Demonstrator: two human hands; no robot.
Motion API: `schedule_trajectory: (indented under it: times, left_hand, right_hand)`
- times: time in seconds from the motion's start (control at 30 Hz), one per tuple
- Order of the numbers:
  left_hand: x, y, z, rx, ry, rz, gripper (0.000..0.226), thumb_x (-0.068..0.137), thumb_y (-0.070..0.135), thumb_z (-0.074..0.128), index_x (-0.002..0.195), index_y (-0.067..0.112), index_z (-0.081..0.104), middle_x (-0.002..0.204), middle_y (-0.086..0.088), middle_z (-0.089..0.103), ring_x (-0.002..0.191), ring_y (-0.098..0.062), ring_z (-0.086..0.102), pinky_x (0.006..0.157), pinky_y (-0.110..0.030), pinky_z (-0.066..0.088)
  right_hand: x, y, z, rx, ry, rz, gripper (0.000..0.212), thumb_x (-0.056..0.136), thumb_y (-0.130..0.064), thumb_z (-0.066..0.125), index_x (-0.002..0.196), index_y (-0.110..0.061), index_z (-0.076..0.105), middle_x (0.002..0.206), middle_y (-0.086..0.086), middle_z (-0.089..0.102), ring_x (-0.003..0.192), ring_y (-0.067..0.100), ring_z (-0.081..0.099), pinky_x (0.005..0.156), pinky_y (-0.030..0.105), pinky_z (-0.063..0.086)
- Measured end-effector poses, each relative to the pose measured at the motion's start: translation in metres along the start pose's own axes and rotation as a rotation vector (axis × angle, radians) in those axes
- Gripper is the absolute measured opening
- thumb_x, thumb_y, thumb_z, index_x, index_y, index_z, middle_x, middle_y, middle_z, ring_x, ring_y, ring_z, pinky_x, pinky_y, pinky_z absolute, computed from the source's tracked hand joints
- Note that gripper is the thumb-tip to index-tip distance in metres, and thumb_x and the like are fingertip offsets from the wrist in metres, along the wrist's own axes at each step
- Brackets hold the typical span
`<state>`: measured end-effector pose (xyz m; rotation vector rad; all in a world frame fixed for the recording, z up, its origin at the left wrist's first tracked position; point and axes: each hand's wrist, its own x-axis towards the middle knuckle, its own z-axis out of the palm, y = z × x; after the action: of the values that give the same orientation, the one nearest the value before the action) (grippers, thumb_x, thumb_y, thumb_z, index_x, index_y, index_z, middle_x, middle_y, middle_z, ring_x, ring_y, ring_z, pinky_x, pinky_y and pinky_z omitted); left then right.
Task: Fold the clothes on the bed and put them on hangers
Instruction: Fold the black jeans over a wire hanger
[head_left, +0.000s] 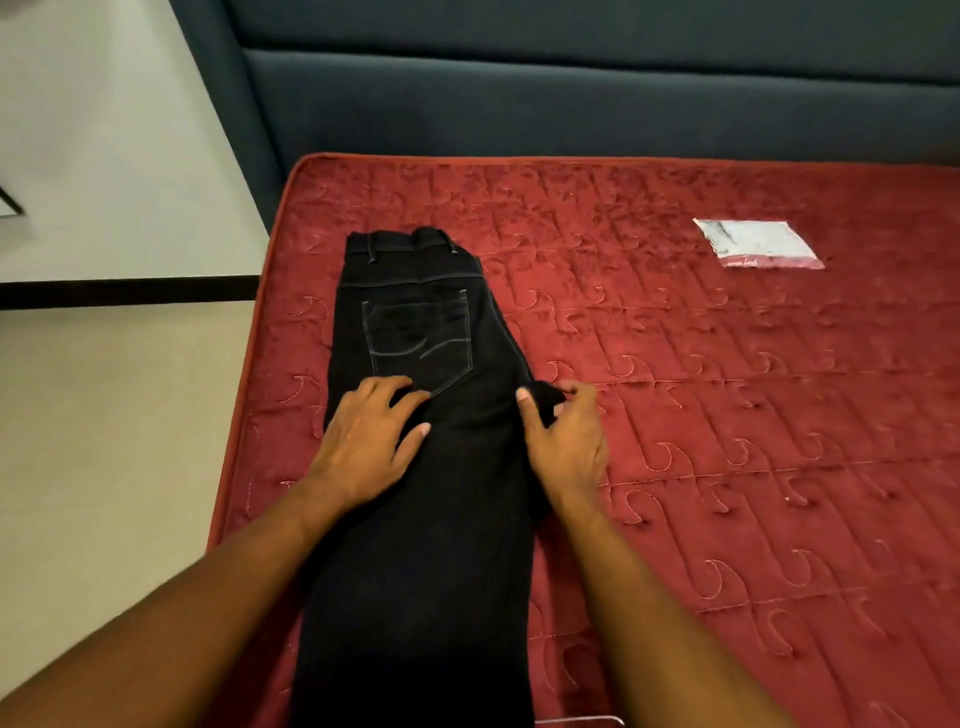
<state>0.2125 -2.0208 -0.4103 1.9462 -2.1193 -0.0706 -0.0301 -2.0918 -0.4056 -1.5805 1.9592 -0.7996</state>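
Dark jeans (415, 519) lie folded lengthwise on the red mattress (727, 441), waistband at the far end and a back pocket facing up. My left hand (363, 441) rests flat on the jeans just below the pocket, fingers spread. At the jeans' right edge, my right hand (566, 436) pinches the protruding crotch fold between thumb and fingers. A thin metal hanger bar (582, 719) shows at the bottom edge beside the jeans, mostly hidden.
A flat white plastic packet (758, 243) lies on the mattress at the far right. A dark blue padded headboard (571, 104) runs along the back. Light floor (104, 441) lies left of the bed's edge.
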Motion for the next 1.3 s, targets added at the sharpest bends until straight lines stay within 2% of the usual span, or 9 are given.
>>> schedule_trajectory:
  times: [0.17,0.27,0.37,0.53,0.63,0.83,1.03,1.17,1.3]
  left_hand:
    - [0.014,-0.018,0.011,0.107,-0.073,-0.027,0.063,0.1,0.056,0.03,0.151,0.023,0.047,0.159,-0.014,0.037,0.15,-0.031,0.029,0.122,-0.05,0.024]
    - [0.033,-0.038,0.008,0.124,-0.055,-0.159,0.067,0.099,0.059,0.028,0.158,0.028,0.032,0.168,-0.012,0.018,0.156,-0.032,0.01,0.123,-0.059,0.012]
    - [0.065,-0.061,0.009,0.099,-0.09,-0.239,0.072,0.097,0.066,0.021,0.162,0.036,0.011,0.171,-0.008,-0.002,0.156,-0.033,-0.008,0.117,-0.071,0.005]
    - [0.14,-0.102,0.019,0.138,-0.179,-0.246,0.073,0.093,0.074,0.007,0.159,0.046,-0.005,0.17,0.004,-0.015,0.155,-0.034,-0.015,0.113,-0.078,0.003]
    - [0.162,-0.115,0.032,0.104,-0.24,-0.281,0.071,0.095,0.076,0.017,0.156,0.052,-0.008,0.168,0.013,-0.016,0.155,-0.038,-0.008,0.113,-0.078,-0.002]
    - [0.154,-0.116,0.032,-0.042,-0.247,-0.253,0.073,0.097,0.071,0.034,0.158,0.052,-0.001,0.168,0.013,-0.017,0.154,-0.039,-0.012,0.114,-0.074,-0.01]
    - [0.056,-0.084,0.026,-0.053,-0.224,-0.181,0.081,0.09,0.076,0.021,0.161,0.04,0.007,0.171,-0.001,-0.008,0.155,-0.042,-0.002,0.122,-0.061,0.001]
    - [0.03,-0.065,0.02,-0.138,-0.199,-0.245,0.078,0.093,0.075,0.021,0.161,0.04,0.008,0.171,-0.003,-0.004,0.156,-0.035,-0.005,0.124,-0.06,-0.002]
    - [-0.004,-0.047,0.014,-0.147,-0.214,-0.232,0.078,0.091,0.079,0.024,0.16,0.045,0.009,0.171,-0.002,-0.009,0.156,-0.034,-0.009,0.121,-0.061,-0.006]
  right_hand:
    - [0.021,-0.019,0.008,-0.343,0.18,-0.164,0.05,0.067,-0.004,0.072,0.111,-0.02,0.055,0.111,0.007,0.057,0.104,0.03,0.057,0.086,0.04,0.045]
    - [0.027,-0.052,0.038,-0.249,-0.004,-0.728,0.052,0.069,-0.01,0.069,0.12,-0.019,0.062,0.123,0.004,0.059,0.119,0.028,0.055,0.1,0.039,0.044]
    - [0.043,-0.071,0.082,-0.408,-0.358,-0.96,0.066,0.097,-0.039,0.054,0.157,-0.017,0.037,0.167,0.003,0.027,0.157,0.024,0.017,0.127,0.049,0.015]
    - [0.119,-0.091,0.137,-0.693,-0.351,-0.948,0.076,0.102,-0.064,0.018,0.165,-0.023,0.006,0.172,-0.007,0.0,0.159,0.023,-0.007,0.126,0.057,0.005]
    - [0.132,-0.072,0.149,-0.631,-0.274,-0.824,0.085,0.099,-0.072,0.013,0.165,-0.019,0.001,0.172,0.002,-0.01,0.158,0.02,-0.011,0.128,0.049,-0.005]
    - [0.128,-0.078,0.141,-0.648,-0.381,-0.717,0.088,0.098,-0.074,0.015,0.164,-0.019,-0.006,0.171,0.005,-0.018,0.157,0.02,-0.016,0.126,0.054,-0.005]
    - [0.087,-0.02,0.077,-0.686,-0.407,-0.664,0.075,0.1,-0.07,0.013,0.164,-0.034,-0.002,0.173,-0.001,-0.005,0.159,0.023,-0.002,0.126,0.057,0.004]
    - [0.064,-0.012,0.054,-0.722,-0.284,-0.47,0.073,0.104,-0.064,0.009,0.165,-0.026,-0.002,0.173,0.003,-0.001,0.159,0.028,-0.003,0.124,0.063,0.0]
    - [0.015,-0.007,0.041,-0.621,-0.311,-0.722,0.08,0.1,-0.074,0.023,0.165,-0.028,0.012,0.172,-0.001,0.007,0.159,0.024,0.003,0.127,0.054,0.001]
